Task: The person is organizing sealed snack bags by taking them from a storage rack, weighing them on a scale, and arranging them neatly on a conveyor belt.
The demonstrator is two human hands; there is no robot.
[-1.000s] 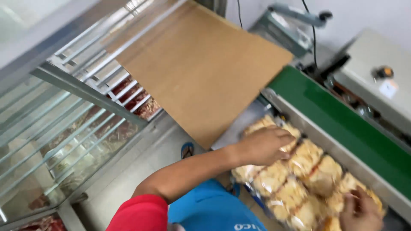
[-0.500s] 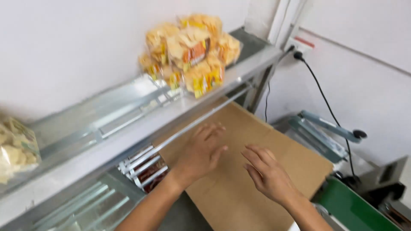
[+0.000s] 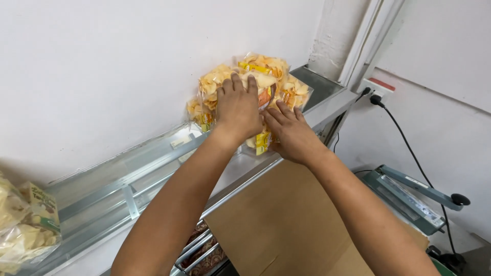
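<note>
Pressing flat, both hands' fingers [image 3: 238,84] cover the chip bags [image 3: 279,76].

— What packages sit on the metal shelf [image 3: 128,176]?

— A heap of clear bags of yellow chips [image 3: 266,76] lies at the shelf's far end, against the white wall. Each bag carries a yellow label, one with an orange-red patch. The left hand [image 3: 238,110] lies flat on top of the heap, and the right hand [image 3: 291,134] presses its lower right side.

— Anything else?

— At the shelf's near end, by the left edge of the view, stands another clear bag of pale chips [image 3: 20,230] with a green and cream label; it is cut off, so its full shape is hard to tell.
</note>
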